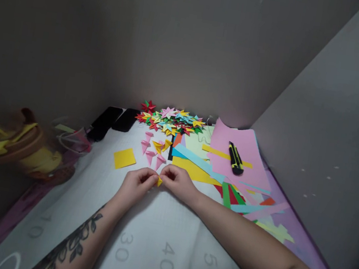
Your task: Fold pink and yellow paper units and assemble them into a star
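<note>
Near the middle of the table, my left hand (139, 183) and my right hand (179, 182) meet with fingertips pinched on a small folded piece of yellow paper (159, 181). Most of that piece is hidden by the fingers. Just beyond the hands lie several folded pink paper pieces (149, 157) and folded yellow paper pieces (157, 146). A flat yellow paper square (124, 158) rests left of them, beyond my left hand. Farther back is a heap of many-coloured folded paper stars (175, 120).
On the right, a black and yellow utility knife (235, 159) lies on pink paper sheets (256, 164). Coloured paper strips and scraps (237, 199) spread in front of it. Dark phones (126, 120) lie back left. A brown pot (26, 143) stands at the left edge. Walls rise behind and right.
</note>
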A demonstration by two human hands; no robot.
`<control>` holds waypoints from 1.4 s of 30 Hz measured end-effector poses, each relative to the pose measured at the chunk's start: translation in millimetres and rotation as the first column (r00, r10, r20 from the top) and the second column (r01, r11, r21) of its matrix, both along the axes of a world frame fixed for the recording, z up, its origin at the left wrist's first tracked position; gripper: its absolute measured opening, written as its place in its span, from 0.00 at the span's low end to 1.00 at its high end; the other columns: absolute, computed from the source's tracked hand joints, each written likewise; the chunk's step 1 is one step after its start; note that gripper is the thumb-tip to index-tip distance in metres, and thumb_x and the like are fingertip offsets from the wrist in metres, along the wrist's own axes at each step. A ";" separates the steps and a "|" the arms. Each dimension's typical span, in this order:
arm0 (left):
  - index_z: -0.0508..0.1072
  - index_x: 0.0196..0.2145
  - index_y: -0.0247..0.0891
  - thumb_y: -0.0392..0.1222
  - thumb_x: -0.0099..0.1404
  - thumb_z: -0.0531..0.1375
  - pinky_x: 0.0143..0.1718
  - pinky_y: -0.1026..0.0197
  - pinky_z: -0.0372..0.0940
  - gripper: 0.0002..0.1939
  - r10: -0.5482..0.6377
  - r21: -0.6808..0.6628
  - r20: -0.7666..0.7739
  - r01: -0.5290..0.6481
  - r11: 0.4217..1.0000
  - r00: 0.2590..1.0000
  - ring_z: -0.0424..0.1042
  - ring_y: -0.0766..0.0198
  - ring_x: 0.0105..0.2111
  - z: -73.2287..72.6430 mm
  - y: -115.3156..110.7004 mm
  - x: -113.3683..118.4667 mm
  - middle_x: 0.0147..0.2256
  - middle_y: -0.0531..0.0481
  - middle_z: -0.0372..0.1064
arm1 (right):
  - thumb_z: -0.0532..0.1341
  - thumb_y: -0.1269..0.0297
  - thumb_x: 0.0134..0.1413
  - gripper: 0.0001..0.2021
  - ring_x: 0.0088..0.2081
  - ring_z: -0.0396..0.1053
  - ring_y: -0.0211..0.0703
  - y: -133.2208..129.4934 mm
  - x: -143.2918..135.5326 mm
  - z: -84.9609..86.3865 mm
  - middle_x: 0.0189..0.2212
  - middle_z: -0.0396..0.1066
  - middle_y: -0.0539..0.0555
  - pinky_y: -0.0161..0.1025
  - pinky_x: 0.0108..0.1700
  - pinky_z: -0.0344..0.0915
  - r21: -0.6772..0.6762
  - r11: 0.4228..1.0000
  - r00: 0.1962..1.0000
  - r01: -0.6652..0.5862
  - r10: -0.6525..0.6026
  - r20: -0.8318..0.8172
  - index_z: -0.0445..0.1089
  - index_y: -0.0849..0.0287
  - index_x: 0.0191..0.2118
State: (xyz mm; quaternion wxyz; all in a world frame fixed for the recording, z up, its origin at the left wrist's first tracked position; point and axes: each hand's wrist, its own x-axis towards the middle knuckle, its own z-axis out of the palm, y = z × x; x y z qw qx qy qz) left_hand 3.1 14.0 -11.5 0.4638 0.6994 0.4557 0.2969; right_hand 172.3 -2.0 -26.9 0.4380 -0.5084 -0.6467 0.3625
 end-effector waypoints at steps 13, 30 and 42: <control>0.68 0.26 0.37 0.42 0.58 0.55 0.26 0.66 0.56 0.08 0.026 0.057 -0.013 -0.026 0.998 1.000 0.61 0.68 0.24 -2.3 0.7 2.1 0.22 0.55 0.64 | 0.59 0.69 0.47 0.04 0.25 0.61 0.34 -2.6 -2.9 1.8 0.21 0.66 0.47 0.31 0.29 0.58 -0.073 0.997 0.999 -0.039 0.040 0.006 0.68 0.61 0.25; 0.62 0.34 0.38 0.40 0.48 0.64 0.22 0.70 0.54 0.17 0.344 -0.359 0.408 -0.198 0.912 0.846 0.63 0.73 0.19 -3.9 8.2 1.9 0.21 0.59 0.64 | 0.56 0.65 0.50 0.07 0.22 0.57 0.33 -2.0 -1.6 1.5 0.19 0.61 0.45 0.31 0.25 0.55 -0.162 0.986 0.996 0.042 -0.053 -0.065 0.64 0.60 0.23; 0.65 0.36 0.36 0.43 0.49 0.65 0.24 0.69 0.57 0.18 0.304 -0.288 0.346 -0.208 0.935 0.888 0.65 0.70 0.23 -5.1 5.4 3.9 0.26 0.56 0.66 | 0.58 0.66 0.50 0.06 0.26 0.62 0.36 -2.0 -4.2 -3.3 0.23 0.66 0.48 0.33 0.29 0.58 -0.019 0.994 0.994 0.109 -0.109 0.018 0.66 0.59 0.25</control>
